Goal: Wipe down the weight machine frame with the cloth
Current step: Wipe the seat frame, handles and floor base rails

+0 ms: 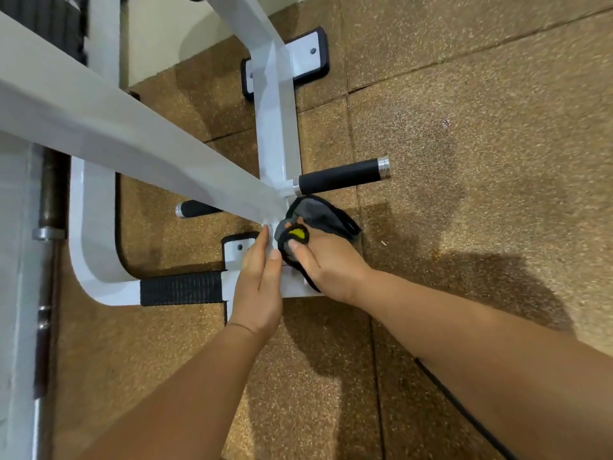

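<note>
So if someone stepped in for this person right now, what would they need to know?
Left hand: open, straight fingers touching the white frame at its joint beside the black handle.
Right hand: grips the grey-and-black cloth, held against that same joint.
Done: cannot tell which parts are already wiped.
Left: probably the long sloping beam and the curved base tube.

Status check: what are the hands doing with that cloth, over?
Right hand grips cloth against white frame. Left hand open, flat against frame. Black handle close by, not blocking.
</note>
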